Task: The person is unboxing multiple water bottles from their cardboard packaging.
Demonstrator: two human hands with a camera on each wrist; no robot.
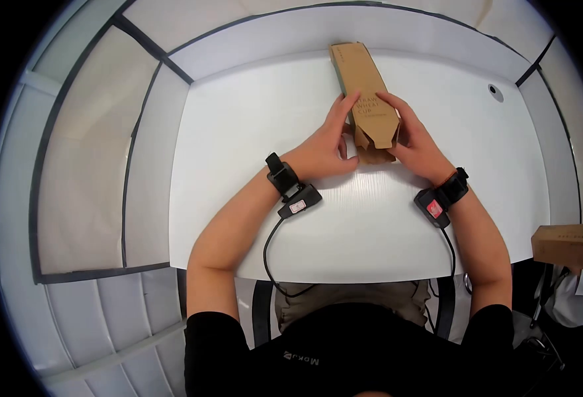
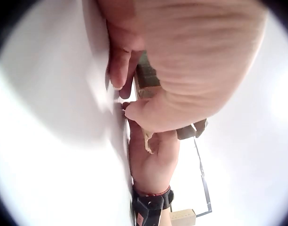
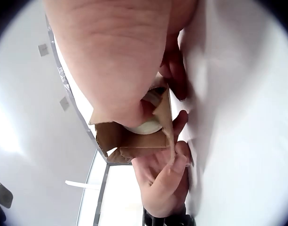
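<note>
A long brown cardboard box (image 1: 369, 76) printed "straw wheat cup" lies on the white table, its near end open with flaps (image 1: 376, 157) bent out. Along its left side, my left hand (image 1: 318, 147) holds it, the thumb low by the near flaps. My right hand (image 1: 422, 144) grips the right side, fingers on the upper edge. In the right wrist view, the right thumb is at the opening, where a pale rounded object (image 3: 147, 127) shows inside. A torn-looking flap (image 3: 165, 120) hangs close to the left fingers. The hands hide much of the box's sides.
The white table (image 1: 238, 139) has low white walls on its far and left sides. A round hole (image 1: 495, 91) is at the far right. Another brown box (image 1: 562, 246) stands off the table's right edge. Cables (image 1: 265, 255) run from both wrist cameras.
</note>
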